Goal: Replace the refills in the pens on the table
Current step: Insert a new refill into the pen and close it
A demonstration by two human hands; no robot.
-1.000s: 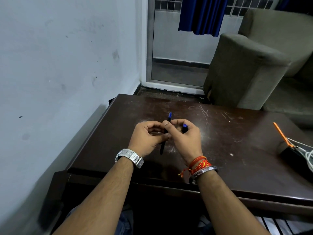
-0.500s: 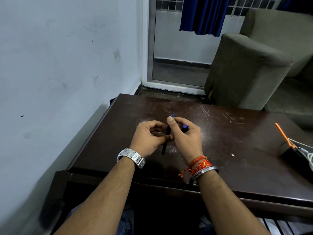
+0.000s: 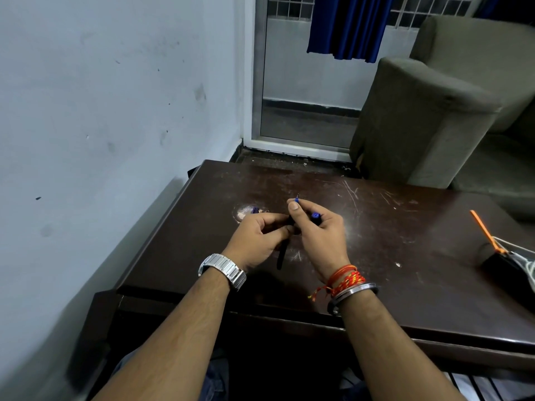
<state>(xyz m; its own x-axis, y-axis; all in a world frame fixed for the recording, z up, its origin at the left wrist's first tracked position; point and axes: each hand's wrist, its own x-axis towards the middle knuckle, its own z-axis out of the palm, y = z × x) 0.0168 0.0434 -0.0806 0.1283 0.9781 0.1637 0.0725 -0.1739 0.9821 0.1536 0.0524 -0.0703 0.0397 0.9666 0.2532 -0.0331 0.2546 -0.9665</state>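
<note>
Over the middle of the dark wooden table (image 3: pixel 376 256) my left hand (image 3: pixel 257 238) grips a black pen barrel (image 3: pixel 281 256) that hangs down toward me. My right hand (image 3: pixel 318 235) pinches the pen's upper end, and the blue refill tip (image 3: pixel 296 200) sticks out above the thumb. A second blue-ended piece (image 3: pixel 316 216) is tucked between my right fingers. A small blue part (image 3: pixel 255 210) lies on the table beyond my left hand.
A black pouch (image 3: pixel 503 264) with an orange stick (image 3: pixel 480 227) and white cords sits at the table's right edge. A white wall runs along the left. A grey armchair (image 3: pixel 419 120) stands behind the table.
My right thumb and finger have slid up along the refill, so less of the blue tip shows. A small blue part has come into sight on the table by my left hand.
</note>
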